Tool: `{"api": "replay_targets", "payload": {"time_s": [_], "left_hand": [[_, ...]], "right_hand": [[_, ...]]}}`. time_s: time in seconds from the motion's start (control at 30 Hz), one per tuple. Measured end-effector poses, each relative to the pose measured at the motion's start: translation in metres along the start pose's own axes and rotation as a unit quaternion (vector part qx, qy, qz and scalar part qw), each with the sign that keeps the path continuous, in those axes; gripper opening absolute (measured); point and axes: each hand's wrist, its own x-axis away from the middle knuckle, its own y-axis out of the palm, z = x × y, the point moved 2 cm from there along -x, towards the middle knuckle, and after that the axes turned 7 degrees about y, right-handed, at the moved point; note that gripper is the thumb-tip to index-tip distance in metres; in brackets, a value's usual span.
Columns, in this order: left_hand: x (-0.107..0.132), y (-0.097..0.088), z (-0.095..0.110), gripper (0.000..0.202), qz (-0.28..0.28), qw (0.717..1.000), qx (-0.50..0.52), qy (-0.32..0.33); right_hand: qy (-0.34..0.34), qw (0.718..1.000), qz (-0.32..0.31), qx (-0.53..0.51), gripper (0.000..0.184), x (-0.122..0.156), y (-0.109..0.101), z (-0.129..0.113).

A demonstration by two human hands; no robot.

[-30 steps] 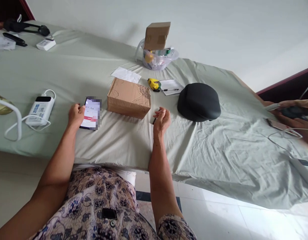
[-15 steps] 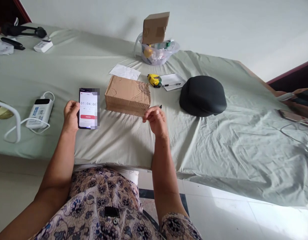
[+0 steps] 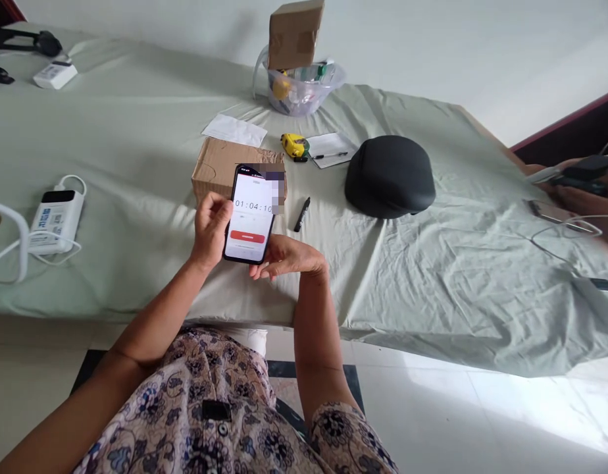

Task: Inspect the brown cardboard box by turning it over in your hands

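Rect. phone [image 3: 247,220] btwn hands [image 3: 210,232], cardbd box [image 3: 218,158] beyond

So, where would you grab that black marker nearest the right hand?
Probably pinch the marker crosswise at its middle, from above: it's slim, lying flat and pointing roughly away from the person. The right hand might approach from its right, as the cardboard box and phone are on its left.
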Motion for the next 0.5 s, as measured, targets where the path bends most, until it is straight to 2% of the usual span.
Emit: {"api": "replay_targets", "payload": {"time_s": [0.1,0.23,0.43,0.5], "left_hand": [[0.0,0.012,-0.004,0.053,-0.008,1.0,-0.011,0.02],[-0.001,0.015,-0.005,0.052,-0.012,0.999,-0.029,0.035],[0.002,0.008,-0.005,0.051,0.008,0.999,-0.03,0.022],[0.001,-0.001,-0.002,0.05,0.023,0.999,-0.033,0.014]], "right_hand": [[0.01,0.999,0.044,0.03,0.025,0.011,-0.005,-0.003],[0.034,0.994,0.093,0.048,0.022,0.014,-0.006,-0.006],[0.02,0.996,0.077,0.032,0.026,0.007,-0.006,-0.002],[0.014,0.998,0.064,0.003,0.042,0.005,-0.008,0.002]]}}
